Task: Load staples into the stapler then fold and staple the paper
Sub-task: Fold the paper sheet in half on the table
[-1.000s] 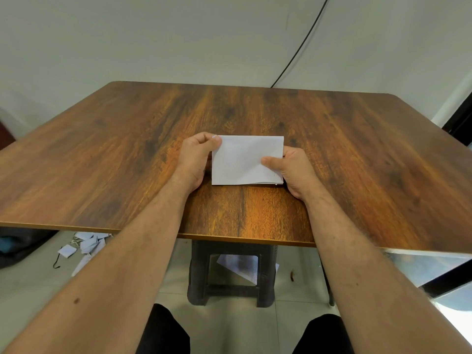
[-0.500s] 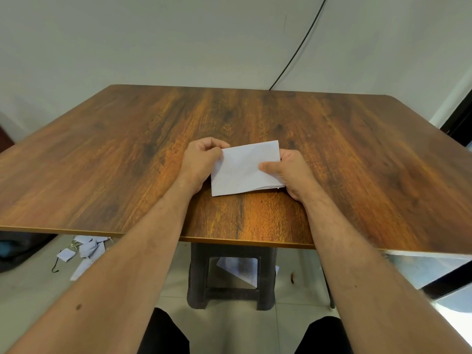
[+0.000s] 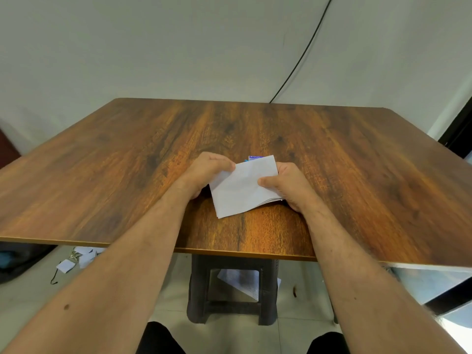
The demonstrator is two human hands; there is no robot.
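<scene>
Just behind the folded paper (image 3: 244,186) both hands pinch, a small purple box (image 3: 256,157) peeks.

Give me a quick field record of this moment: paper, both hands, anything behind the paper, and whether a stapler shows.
paper: folded white paper sheet, lifted and tilted, lower left corner near the brown wood-grain table
left hand: left hand pinches the sheet's upper left edge
right hand: right hand grips the right edge, thumb on top
behind paper: small blue and white box, mostly hidden; contents cannot be told
stapler: none visible
floor: white paper scraps at left under the table
</scene>
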